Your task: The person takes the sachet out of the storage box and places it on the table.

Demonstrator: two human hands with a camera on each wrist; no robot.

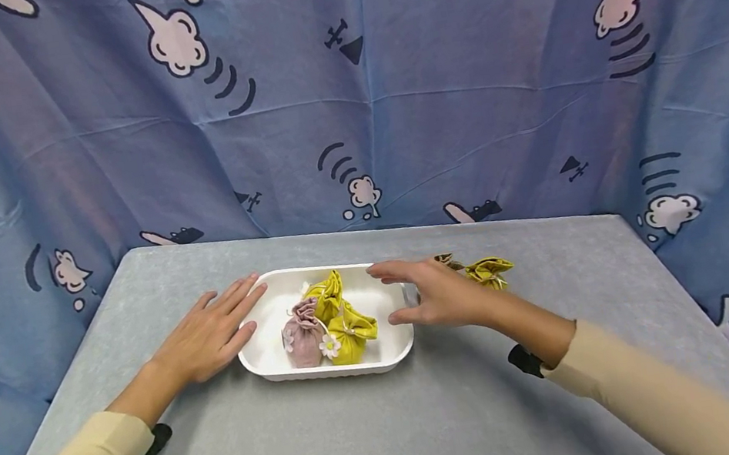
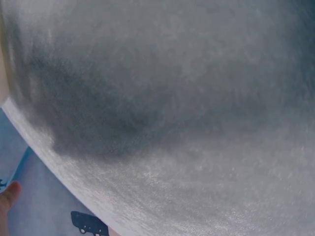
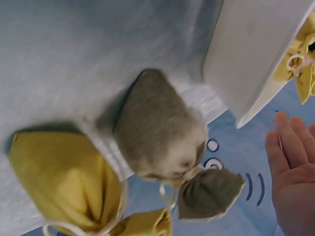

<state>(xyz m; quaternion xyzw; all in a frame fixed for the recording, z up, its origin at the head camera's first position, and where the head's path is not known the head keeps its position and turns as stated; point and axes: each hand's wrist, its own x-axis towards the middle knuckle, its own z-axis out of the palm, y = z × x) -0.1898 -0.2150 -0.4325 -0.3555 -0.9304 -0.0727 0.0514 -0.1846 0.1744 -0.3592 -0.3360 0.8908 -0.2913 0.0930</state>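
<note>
A white tray (image 1: 264, 358) holds a pale pink drawstring pouch (image 1: 303, 341) and two yellow drawstring pouches, one at the back (image 1: 325, 297) and one in front (image 1: 349, 337). White flower trims hang on their cords. My left hand (image 1: 212, 334) lies at the tray's left rim, fingers straight, gripping nothing. At the right end my right hand (image 1: 440, 292) reaches over the rim, fingers extended and thumb apart. Beside the tray in the right wrist view are a grey-brown pouch (image 3: 157, 128) and another yellow pouch (image 3: 64, 177), partly hidden behind my right hand in the head view.
A grey cloth-covered table (image 1: 366, 437) spreads under the tray. Behind it and at both sides hangs a blue patterned curtain (image 1: 297, 144). Mostly bare tabletop fills the left wrist view, with a fingertip (image 2: 10, 194) at its lower left.
</note>
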